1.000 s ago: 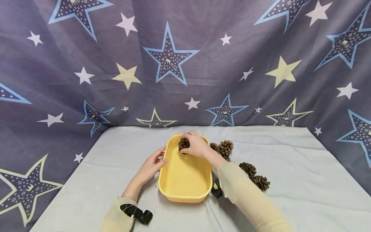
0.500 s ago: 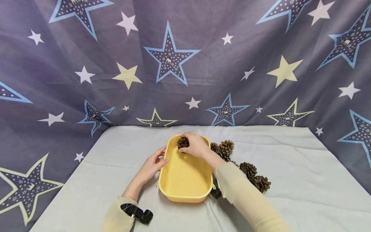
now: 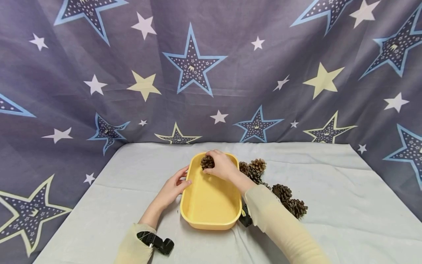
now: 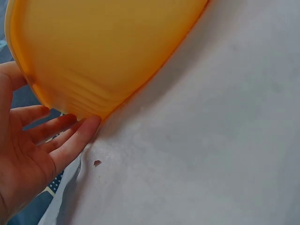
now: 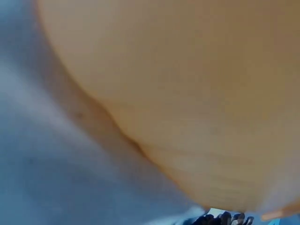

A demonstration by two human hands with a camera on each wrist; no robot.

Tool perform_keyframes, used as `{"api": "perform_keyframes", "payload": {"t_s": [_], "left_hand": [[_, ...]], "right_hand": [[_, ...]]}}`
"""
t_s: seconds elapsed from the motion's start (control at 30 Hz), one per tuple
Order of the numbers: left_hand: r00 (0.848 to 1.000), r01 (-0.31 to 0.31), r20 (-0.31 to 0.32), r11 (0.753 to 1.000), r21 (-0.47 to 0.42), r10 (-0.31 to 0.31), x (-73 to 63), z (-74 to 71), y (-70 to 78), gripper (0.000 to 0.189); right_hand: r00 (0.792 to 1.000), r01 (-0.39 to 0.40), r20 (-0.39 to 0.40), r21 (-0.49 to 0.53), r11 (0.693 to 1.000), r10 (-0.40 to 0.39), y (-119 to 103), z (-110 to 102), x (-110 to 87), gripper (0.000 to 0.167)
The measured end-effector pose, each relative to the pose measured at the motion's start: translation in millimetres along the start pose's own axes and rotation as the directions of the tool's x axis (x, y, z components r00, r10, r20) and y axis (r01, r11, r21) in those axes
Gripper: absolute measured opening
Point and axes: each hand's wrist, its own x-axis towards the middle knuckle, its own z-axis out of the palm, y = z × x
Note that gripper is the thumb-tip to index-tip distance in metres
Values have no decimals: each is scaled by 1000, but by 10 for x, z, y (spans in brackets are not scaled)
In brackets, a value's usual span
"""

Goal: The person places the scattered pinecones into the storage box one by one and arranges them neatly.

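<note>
In the head view my right hand (image 3: 222,165) reaches over the yellow plastic tub (image 3: 211,226) and grips a brown pine cone (image 3: 207,162) near its far left corner. Thumb and fingers sit on either side of the cone. My left hand (image 3: 172,187) holds the tub's left side, its thumb over the rim and its fingers against the outer wall. The left wrist view shows those fingertips (image 4: 93,123) touching the wall. Only the tub's outer wall (image 5: 187,103) fills the right wrist view, hiding the right palm and the cone.
Several pine cones (image 3: 257,167) lie just right of the tub, and others (image 3: 296,208) sit nearer, beside the right sleeve. A pale cloth (image 3: 329,176) covers the table. Behind it hangs a dark star-patterned curtain (image 3: 230,95). Each wrist wears a black camera strap (image 3: 155,242).
My right hand has shifted the pine cone slightly left and away, toward the tub's far left corner. The left hand stays in place on the rim.
</note>
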Motion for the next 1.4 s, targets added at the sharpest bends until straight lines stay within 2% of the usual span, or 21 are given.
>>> {"api": "perform_keyframes", "payload": {"t_s": [0.07, 0.37, 0.5, 0.6, 0.8, 1.07, 1.4], "left_hand": [[1000, -4, -9, 1000, 4, 5, 37, 4, -84, 55], [1000, 2, -17, 1000, 15, -1, 49, 2, -74, 55], [1000, 4, 0, 1000, -13, -4, 29, -13, -15, 57], [1000, 2, 11, 1000, -22, -2, -18, -20, 94, 58], [1000, 2, 13, 1000, 14, -2, -108, -11, 268, 58], [1000, 5, 7, 1000, 4, -5, -118, -2, 279, 58], [1000, 10, 9, 1000, 2, -10, -115, 12, 260, 58]], "right_hand": [[1000, 4, 2, -6, 1000, -4, -6, -5, -6, 59], [1000, 7, 3, -15, 1000, -7, -32, -54, -17, 59], [1000, 15, 16, -37, 999, -15, -56, -89, -29, 58], [1000, 20, 19, -46, 999, -19, -72, -115, -39, 57], [999, 39, 31, -63, 997, -37, -81, -172, -71, 53], [994, 105, 9, -63, 992, -105, -8, -320, -144, 46], [995, 104, 20, -111, 988, -102, 153, -540, -288, 43]]}}
